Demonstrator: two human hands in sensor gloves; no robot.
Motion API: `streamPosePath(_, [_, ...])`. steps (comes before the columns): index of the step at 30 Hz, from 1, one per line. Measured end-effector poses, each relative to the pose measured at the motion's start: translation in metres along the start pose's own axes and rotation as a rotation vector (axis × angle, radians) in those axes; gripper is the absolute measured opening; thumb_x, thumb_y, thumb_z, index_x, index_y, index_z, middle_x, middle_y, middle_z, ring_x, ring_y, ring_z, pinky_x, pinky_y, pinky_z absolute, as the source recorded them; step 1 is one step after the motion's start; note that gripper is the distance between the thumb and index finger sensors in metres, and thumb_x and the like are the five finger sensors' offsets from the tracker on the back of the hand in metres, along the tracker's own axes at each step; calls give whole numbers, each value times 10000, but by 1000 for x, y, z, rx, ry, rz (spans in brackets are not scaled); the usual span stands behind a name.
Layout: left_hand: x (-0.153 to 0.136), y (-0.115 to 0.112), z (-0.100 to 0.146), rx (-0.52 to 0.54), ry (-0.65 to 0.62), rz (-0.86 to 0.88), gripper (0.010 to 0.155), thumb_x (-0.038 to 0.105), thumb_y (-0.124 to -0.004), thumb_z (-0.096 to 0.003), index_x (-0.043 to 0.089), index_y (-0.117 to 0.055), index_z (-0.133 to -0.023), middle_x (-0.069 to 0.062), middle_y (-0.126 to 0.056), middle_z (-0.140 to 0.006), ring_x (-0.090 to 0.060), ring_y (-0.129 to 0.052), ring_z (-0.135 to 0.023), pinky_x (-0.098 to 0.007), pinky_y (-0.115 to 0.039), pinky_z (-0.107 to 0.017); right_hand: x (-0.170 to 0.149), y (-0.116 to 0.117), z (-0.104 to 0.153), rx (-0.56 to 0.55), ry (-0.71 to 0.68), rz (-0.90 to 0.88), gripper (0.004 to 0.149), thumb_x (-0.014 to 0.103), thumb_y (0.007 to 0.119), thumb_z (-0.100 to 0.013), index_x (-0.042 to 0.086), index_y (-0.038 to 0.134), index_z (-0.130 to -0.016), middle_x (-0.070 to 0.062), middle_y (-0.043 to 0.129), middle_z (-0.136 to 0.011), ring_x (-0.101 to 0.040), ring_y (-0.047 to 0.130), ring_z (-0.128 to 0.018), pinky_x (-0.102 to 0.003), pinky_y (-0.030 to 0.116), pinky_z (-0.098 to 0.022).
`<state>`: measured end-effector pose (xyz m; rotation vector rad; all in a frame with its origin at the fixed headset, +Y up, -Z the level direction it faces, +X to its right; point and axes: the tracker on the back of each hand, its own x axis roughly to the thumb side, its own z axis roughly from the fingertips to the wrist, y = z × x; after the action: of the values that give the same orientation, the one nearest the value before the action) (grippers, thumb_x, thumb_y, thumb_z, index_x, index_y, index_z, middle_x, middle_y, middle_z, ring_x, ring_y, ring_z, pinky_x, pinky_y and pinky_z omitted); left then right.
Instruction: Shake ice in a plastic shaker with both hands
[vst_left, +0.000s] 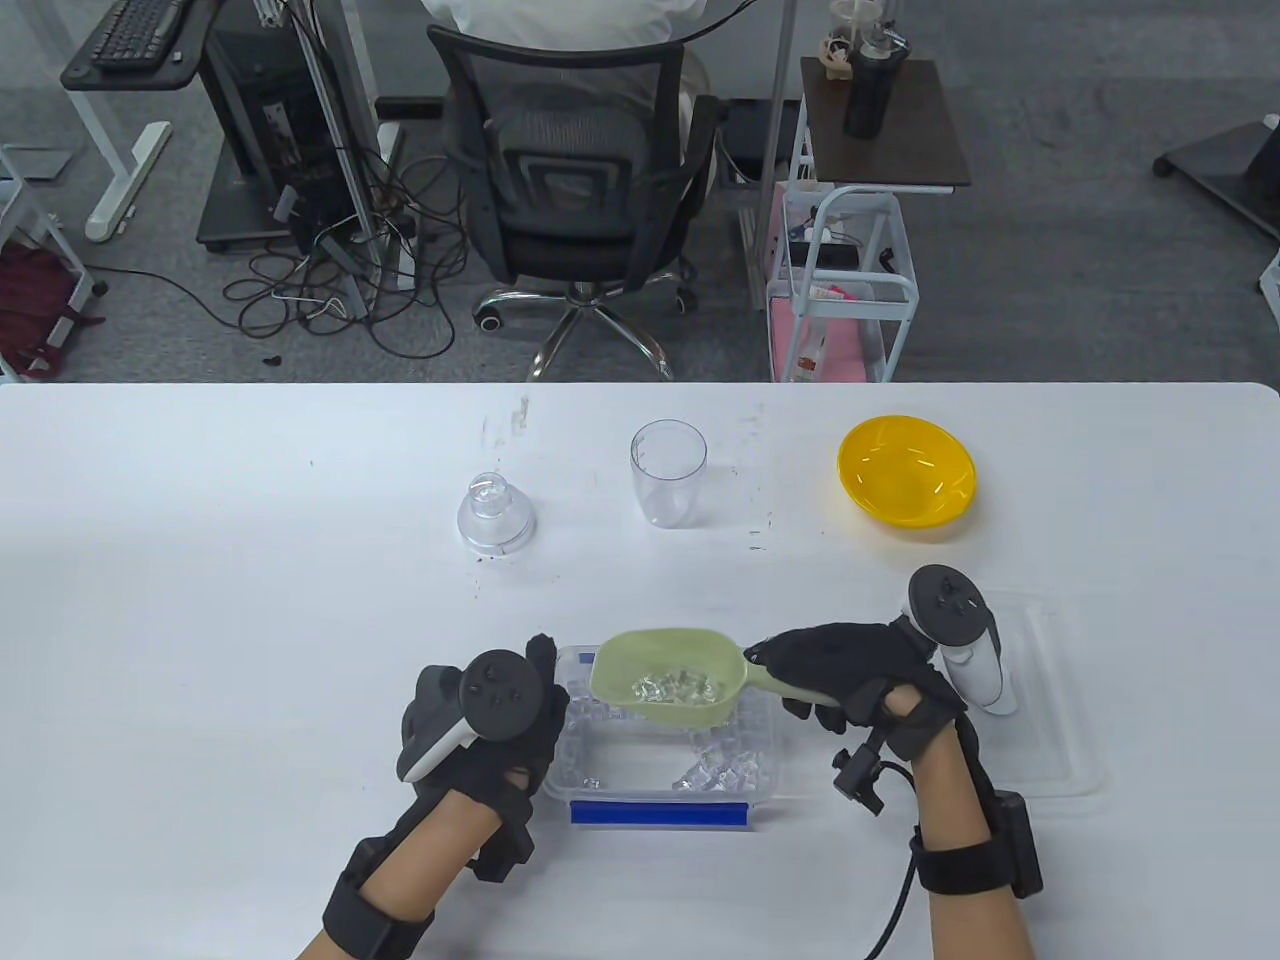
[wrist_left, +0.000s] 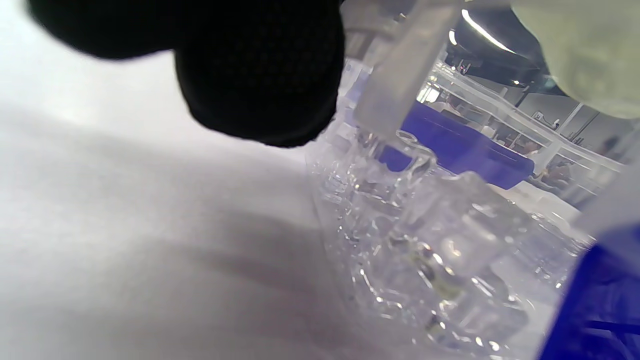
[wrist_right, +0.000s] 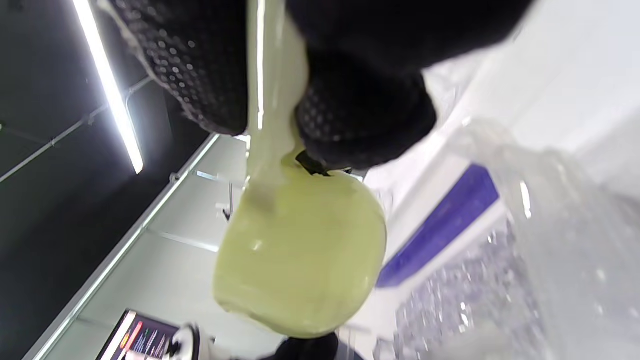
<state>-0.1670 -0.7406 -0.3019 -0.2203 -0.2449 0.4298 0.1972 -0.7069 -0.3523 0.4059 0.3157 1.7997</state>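
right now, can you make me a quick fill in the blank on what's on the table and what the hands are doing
1. The right hand holds a green scoop loaded with ____.
2. The left hand rests against the clear ice box, whose near edge carries a ____ clip.
3. The clear shaker cup stands upright and ____ between the shaker lid and the bowl.
4. The bowl at the far right is ____ in colour.

Missing words: ice; blue; empty; yellow

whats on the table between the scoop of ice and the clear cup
Nothing but bare white table: in the table view the stretch from the green scoop up to the clear cup is empty, the domed lid standing off left.
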Motion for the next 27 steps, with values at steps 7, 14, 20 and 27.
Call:
streamPosePath(7, [1, 0, 0, -2, 3, -2, 632, 329, -544, -570, 3, -398, -1091, -198, -939, -575, -209, -973, -263, -332, -847, -199, 50, -28, -5, -294, 103, 115, 483, 318, 854, -447, -23, 981, -765, -214, 1018, -324, -207, 885, -28, -229, 735, 79])
streamPosePath(14, [1, 0, 0, -2, 1, 1, 634, 330, -544, -570, 2, -396, -1092, -198, -940, -574, -208, -973, -262, -331, -848, -199, 107, -43, -50, -495, 125, 467, 482, 326, 854, -442, -5, 982, -769, -204, 1020, -334, -209, 887, -38, -235, 737, 70])
streamPosePath(20, [1, -1, 0, -3, 1, 1, 634, 330, -544, -570, 1, -396, -1092, -197, -939, -574, -209, -972, -262, -332, -847, -199, 122, -18, -89, -609, 155, 766, 479, 325, 860, -433, 10, 982, -773, -209, 1019, -347, -221, 886, -50, -251, 736, 59])
streamPosePath(27, [0, 0, 0, -9, 1, 5, 634, 330, -544, -570, 1, -394, -1091, -198, -938, -574, -207, -970, -261, -331, -846, -197, 138, 10, -106, -637, 111, 1050, 476, 331, 863, -427, 26, 988, -771, -205, 1021, -357, -226, 886, -61, -260, 735, 48])
